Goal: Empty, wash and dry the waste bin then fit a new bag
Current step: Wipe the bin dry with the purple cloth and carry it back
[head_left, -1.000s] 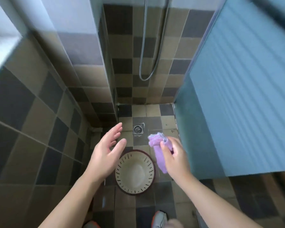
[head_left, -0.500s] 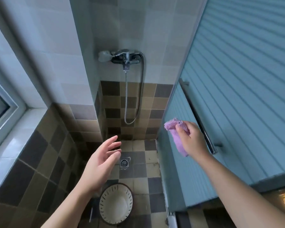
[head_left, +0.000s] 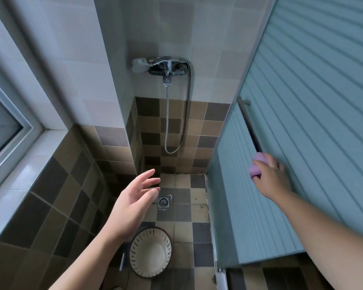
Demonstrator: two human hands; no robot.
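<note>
The round waste bin (head_left: 151, 253), cream inside with a dark rim and slotted wall, stands upright on the tiled shower floor at the bottom centre. My left hand (head_left: 132, 201) hovers above and behind it, fingers spread, holding nothing. My right hand (head_left: 270, 176) is raised to the right, closed around a bunched purple cloth (head_left: 255, 166). That hand is at the lower end of the metal bar handle (head_left: 249, 126) on the ribbed blue shower door (head_left: 302, 122).
A shower mixer tap (head_left: 166, 66) with a hanging hose (head_left: 176, 122) is on the far wall. A floor drain (head_left: 163, 202) lies beyond the bin. A window sill (head_left: 23, 178) runs along the left wall. The door track (head_left: 220, 275) borders the floor at the right.
My view has tilted upward. My right hand carried the purple cloth up and to the right, from above the bin to the door handle. My left hand stayed open over the bin.
</note>
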